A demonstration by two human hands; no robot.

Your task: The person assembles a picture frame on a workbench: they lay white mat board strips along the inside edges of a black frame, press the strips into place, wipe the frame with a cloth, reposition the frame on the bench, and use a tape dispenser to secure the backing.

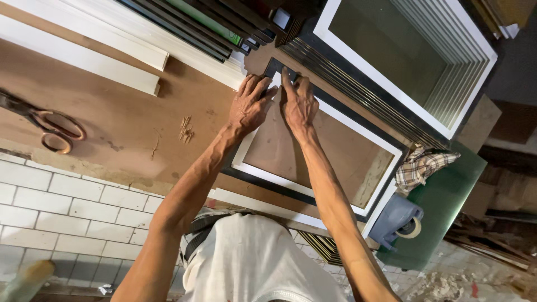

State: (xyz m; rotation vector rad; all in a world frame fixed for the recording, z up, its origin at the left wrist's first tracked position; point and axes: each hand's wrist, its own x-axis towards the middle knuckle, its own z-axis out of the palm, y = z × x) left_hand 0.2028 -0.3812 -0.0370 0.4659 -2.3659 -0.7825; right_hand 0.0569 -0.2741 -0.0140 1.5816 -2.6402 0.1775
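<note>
Hands of the person meet at one corner of a picture frame [335, 120] that lies flat on the brown workbench [112, 106], a little above the centre of the picture. The left hand [250, 106] has its fingers spread and pressed down on the corner, and the right hand [299, 103] lies beside it with fingers flat on the same corner, almost touching the left one; neither hand grips a tool, both only push on the frame. I judge that they press there to keep the two moulding pieces tight together at the joint, because the frame lies on a firm flat board that supports it from below. This frame has a dark outer border and a white inner border, and the brown board shows through its opening. In the upper right stands a stack of frames [425, 61] with white edges, leaning one behind another; I cannot count them exactly, but they are many. At the upper left lie two long white moulding strips [84, 56], parallel to each other, and behind them more dark strips [184, 25], too close together to count. One pair of scissors [53, 128] with reddish handles rests at the left edge, well apart from the hands. One checked cloth [422, 165] and one grey tape dispenser [397, 221] are at the lower right, on the green surface [447, 207].
</note>
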